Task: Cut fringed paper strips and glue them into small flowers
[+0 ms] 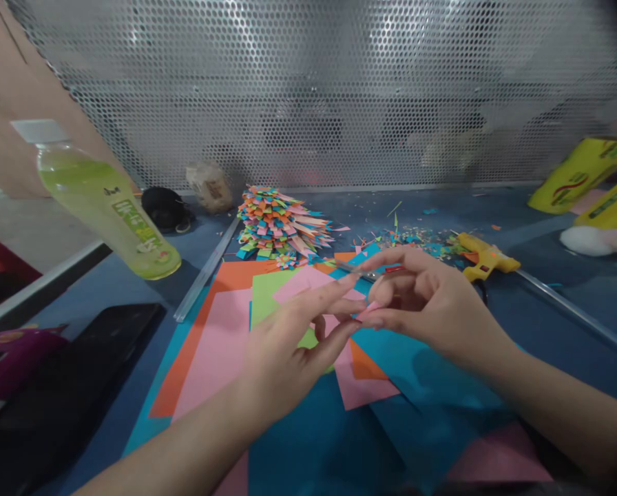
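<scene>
Between the fingertips of both hands is a small strip of pink paper (370, 310). My left hand (301, 327) pinches its left end, and my right hand (422, 293) grips the other end between thumb and fingers. Under the hands lie overlapping sheets: a pink sheet (215, 344), a green sheet (267, 293), an orange sheet (171, 389) and a blue sheet (308, 427). Scissors (350, 267) rest just behind the fingers, partly hidden by my right hand. Farther back stands a cone-shaped bundle (282, 224) covered in curled, many-coloured paper strips.
A bottle of green drink (117, 207) stands at left, near a clear plastic strip (205, 272) and a black phone (81, 379). Paper scraps (416, 238) and a yellow glue gun (487, 256) with a long glue stick (577, 310) lie at right. Behind rises a perforated metal panel (313, 89).
</scene>
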Demonstrator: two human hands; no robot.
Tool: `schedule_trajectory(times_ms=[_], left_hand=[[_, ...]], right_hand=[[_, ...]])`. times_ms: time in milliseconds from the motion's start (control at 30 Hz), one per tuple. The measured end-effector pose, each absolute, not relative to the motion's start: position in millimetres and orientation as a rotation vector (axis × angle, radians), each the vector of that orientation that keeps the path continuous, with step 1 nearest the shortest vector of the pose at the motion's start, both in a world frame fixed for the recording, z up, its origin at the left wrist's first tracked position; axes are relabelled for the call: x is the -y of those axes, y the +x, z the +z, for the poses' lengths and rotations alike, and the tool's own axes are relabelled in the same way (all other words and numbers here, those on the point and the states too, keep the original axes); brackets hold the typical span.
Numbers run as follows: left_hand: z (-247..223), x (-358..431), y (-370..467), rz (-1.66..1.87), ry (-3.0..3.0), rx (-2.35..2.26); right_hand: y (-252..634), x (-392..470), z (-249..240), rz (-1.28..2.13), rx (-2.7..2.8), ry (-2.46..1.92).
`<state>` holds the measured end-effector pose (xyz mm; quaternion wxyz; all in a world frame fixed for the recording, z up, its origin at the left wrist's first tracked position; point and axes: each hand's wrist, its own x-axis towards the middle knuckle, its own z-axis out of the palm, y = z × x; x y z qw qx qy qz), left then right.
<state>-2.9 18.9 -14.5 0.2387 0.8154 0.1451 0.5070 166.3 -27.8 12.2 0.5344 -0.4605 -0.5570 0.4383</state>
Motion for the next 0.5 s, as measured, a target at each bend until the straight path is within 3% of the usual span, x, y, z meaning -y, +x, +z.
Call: schedule_trajectory(times_ms=[500], left_hand=[[-4,-18,4,0.937,1.286,-0.652]], right_hand=[[167,28,0,0.802,1.476,-1.143]])
